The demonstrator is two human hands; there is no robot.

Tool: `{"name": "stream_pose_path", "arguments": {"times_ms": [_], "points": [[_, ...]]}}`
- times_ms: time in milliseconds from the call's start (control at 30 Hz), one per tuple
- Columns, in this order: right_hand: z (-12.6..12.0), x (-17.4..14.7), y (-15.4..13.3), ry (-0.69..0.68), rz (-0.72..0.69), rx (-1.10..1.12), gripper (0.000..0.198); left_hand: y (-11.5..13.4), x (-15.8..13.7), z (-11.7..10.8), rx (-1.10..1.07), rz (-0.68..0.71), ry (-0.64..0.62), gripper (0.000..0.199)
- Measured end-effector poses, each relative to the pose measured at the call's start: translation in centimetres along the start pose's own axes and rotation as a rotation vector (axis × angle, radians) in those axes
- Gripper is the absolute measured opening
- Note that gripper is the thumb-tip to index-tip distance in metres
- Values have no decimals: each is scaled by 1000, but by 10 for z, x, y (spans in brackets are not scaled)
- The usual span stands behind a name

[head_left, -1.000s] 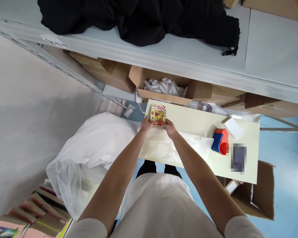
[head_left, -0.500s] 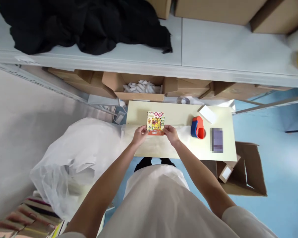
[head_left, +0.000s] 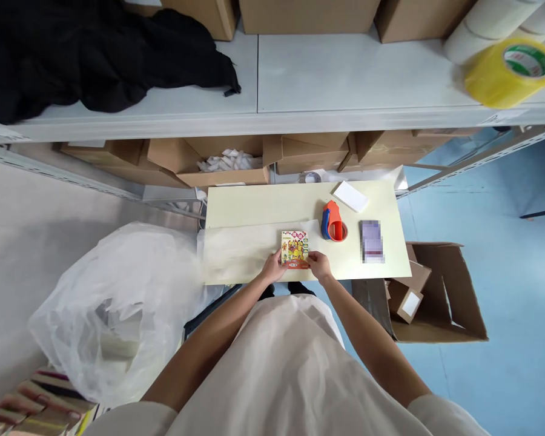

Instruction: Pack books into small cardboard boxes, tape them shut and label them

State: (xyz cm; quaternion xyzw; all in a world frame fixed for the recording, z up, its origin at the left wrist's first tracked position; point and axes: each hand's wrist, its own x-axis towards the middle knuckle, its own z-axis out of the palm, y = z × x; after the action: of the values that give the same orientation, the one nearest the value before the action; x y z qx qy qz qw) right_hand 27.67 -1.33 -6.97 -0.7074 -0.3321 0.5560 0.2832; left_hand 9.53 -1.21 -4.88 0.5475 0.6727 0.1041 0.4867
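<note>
Trainee: State the position of the workpiece and both hands
Instructor: The small square cream-and-red booklet with a cartoon cover (head_left: 294, 247) is above the translucent white plastic sheet (head_left: 236, 248) on the pale yellow rectangular table (head_left: 263, 203). The left hand (head_left: 274, 267) grips its lower left edge; the right hand (head_left: 319, 265) grips its lower right edge. Whether the booklet touches the sheet cannot be determined

Trainee: Which step is in hand?
Instructor: By judgement, positioning: the booklet is face up, nearly square to the near edge of the table. The red-and-blue plastic tape dispenser (head_left: 330, 223) stands apart to the right, with neither hand on it

Trainee: What does the next move call for?
Instructor: Probably a level, two-sided hold until the booklet is flat, then an even release, without dragging or creasing the sheet
</note>
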Motion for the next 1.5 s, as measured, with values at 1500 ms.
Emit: {"name": "stream_pose_path", "arguments": {"times_ms": [1500], "points": [[-5, 16, -26, -72, 16, 2, 28, 8, -15, 14, 139, 251, -79, 59]]}}
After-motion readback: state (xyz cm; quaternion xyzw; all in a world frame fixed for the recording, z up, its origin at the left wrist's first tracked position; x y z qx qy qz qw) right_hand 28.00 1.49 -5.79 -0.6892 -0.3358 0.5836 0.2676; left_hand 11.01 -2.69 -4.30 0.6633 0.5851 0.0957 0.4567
